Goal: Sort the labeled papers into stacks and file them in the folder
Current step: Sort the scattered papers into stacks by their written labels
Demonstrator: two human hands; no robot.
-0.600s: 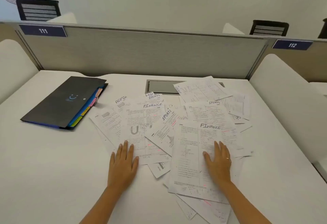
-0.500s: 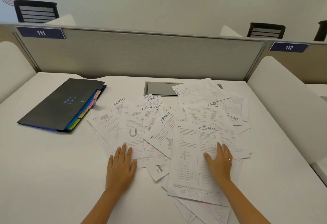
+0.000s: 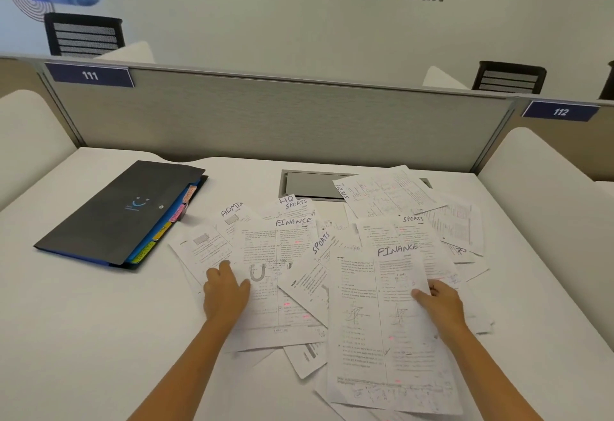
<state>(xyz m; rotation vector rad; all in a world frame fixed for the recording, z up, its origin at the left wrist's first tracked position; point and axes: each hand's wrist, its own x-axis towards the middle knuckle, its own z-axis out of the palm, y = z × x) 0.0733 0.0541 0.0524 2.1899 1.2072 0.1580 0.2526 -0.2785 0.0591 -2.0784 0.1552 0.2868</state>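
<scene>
White printed sheets lie fanned and overlapping across the middle of the bench (image 3: 83,337), each hand-lettered at its top edge so I can read the category without lifting anything: two FINANCE, several SPORTS, one ADMIN, one HR. The near FINANCE sheet (image 3: 382,321) sits on top of the heap, and my right hand (image 3: 440,304) has it by the right edge, thumb on the face and fingers tucked behind, which I take as the start of pulling it free as the seed of a stack. My left hand (image 3: 226,291) is on the other FINANCE sheet (image 3: 282,271), fingers curled at its left margin; whether they have the edge pinched or are only pressing it down I cannot tell from this angle. Taking the two matching labels at once looks to me like the reason both hands sit where they do. Nothing is stacked yet, so I judge the sorting barely begun.

The folder (image 3: 116,214) lies shut to the left of the spread, well apart from both hands, its coloured index tabs poking out of the side that faces the papers, handy for matching labels later. Behind the heap a grey cable hatch (image 3: 309,184) is set into the bench, partly covered by a SPORTS sheet (image 3: 382,191). A grey partition (image 3: 282,121) closes off the back.
</scene>
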